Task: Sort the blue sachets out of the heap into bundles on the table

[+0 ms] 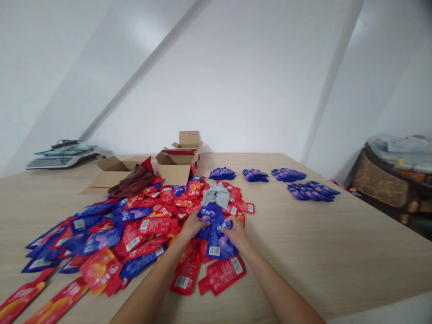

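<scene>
My left hand [194,224] is closed on a blue pouch [208,211] with pale lettering, over the front right of a large loose pile. My right hand [235,232] grips another blue pouch [227,246] just beside it, thumb on top. A further blue pouch [213,251] with a white barcode hangs or lies between the two; how it is held I cannot tell. Under and around my hands are red pouches [225,274]. A grey cloth [216,195] lies on the pile just beyond my fingers.
Several stacks of blue pouches [312,191] stand at the back right of the wooden table [303,252]. Open cardboard boxes [173,173] stand behind the pile, with a brown cloth [133,181] at the left one. A scale [62,159] sits far left; a patterned chair [384,180] is at right.
</scene>
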`<state>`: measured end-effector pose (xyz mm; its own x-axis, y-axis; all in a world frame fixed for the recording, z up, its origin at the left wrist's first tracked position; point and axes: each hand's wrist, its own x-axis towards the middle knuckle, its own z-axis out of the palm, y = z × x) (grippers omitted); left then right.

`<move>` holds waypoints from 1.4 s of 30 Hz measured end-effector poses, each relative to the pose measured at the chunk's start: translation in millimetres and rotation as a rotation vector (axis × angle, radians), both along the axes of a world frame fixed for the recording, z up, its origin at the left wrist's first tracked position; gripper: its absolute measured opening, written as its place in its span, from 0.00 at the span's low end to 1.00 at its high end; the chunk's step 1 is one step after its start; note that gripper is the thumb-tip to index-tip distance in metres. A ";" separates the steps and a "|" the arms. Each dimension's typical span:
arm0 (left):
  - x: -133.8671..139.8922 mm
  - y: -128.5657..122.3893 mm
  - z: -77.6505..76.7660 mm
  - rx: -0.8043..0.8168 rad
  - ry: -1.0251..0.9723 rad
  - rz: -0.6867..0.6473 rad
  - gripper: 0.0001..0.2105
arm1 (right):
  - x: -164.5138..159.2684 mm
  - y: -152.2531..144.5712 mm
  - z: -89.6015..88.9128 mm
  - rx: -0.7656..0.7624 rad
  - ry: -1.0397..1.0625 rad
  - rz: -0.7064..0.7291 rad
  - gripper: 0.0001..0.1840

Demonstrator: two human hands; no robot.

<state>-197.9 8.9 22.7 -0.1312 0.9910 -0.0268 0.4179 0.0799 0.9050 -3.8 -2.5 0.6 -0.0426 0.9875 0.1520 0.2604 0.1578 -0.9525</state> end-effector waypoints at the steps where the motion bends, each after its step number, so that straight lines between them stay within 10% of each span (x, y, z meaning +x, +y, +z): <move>1: -1.9 0.7 -1.1 0.009 -0.008 0.005 0.22 | 1.4 0.7 1.4 -0.037 0.065 0.016 0.11; 8: -2.5 -5.8 0.0 0.111 0.047 0.091 0.26 | 13.1 3.0 20.8 -0.138 0.444 0.164 0.16; 24: 25.5 -38.9 16.7 -0.235 -0.696 -0.057 0.21 | 0.7 14.6 14.2 -0.206 0.621 -0.006 0.18; 31: 28.8 -37.3 13.5 -0.064 -0.688 -0.023 0.28 | 9.2 15.8 19.2 -0.287 0.813 0.043 0.21; 42: 80.0 -45.4 21.0 0.168 -0.704 -0.017 0.37 | -6.5 12.0 29.8 0.247 0.352 -0.161 0.18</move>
